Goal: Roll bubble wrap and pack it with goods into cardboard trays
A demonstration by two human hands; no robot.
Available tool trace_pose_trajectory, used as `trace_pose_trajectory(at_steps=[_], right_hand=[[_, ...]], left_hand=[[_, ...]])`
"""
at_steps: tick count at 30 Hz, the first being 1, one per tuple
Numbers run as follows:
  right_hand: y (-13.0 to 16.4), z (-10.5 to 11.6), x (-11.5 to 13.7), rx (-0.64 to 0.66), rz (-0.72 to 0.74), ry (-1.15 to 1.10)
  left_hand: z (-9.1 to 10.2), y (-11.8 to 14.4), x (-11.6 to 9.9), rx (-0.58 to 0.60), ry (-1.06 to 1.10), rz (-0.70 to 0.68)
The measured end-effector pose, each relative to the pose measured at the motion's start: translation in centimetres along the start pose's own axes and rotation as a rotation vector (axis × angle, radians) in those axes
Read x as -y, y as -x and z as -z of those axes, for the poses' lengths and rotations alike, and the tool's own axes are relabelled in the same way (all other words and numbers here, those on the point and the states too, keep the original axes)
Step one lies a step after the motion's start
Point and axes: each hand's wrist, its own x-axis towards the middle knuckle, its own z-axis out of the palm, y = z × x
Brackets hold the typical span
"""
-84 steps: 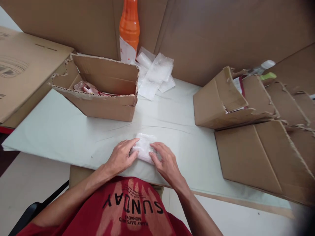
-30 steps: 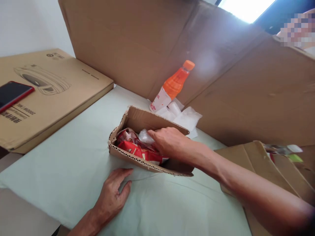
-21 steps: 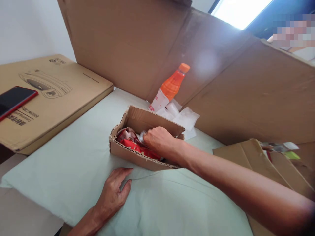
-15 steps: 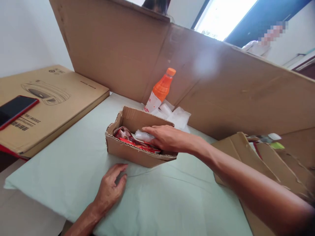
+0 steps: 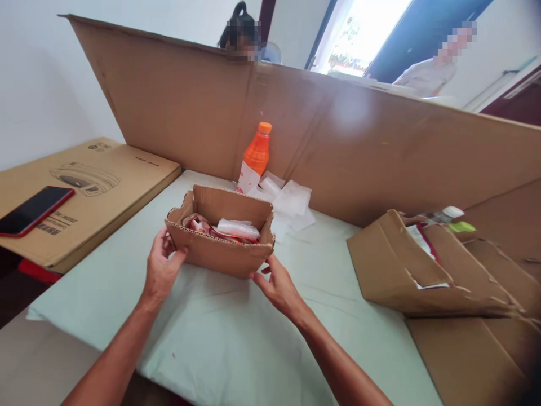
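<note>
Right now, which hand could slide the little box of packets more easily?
Probably the left hand: its fingers wrap the small cardboard box at its left end. The right hand only touches the lower right corner with its fingertips, palm open.

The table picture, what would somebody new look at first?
Probably the small cardboard box in the middle of the table, held between the left hand and the right hand, with red packets and a clear bag inside. Next, the bright orange bottle standing behind it against the tall cardboard wall. A red phone lies on a flat carton at the far left.
</note>
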Motion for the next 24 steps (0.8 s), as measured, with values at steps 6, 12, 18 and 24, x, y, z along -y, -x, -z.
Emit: trace_pose_trajectory(at_steps=[6, 12, 18, 24], right_hand=[[0.3, 2.6, -2.4, -0.084, -0.104, -0.085], [-0.9, 1.5, -3.6, -0.145, -0.146, -0.195], [-7.7, -4.1, -2.6, -0.078, 0.048, -0.415], [-12.7, -10.5, -2.4, -0.068, 0.111, -0.664]], left_hand=[[-1.4, 8.3, 0.8, 0.045, -0.21, -0.034], [-0.3, 10.3, 3.5, 0.124, -0.336, -0.106], [2.7, 3.4, 3.6, 0.168, -0.212, -0.141], [4.2, 1.3, 4.4, 0.025, -0.253, -0.164]])
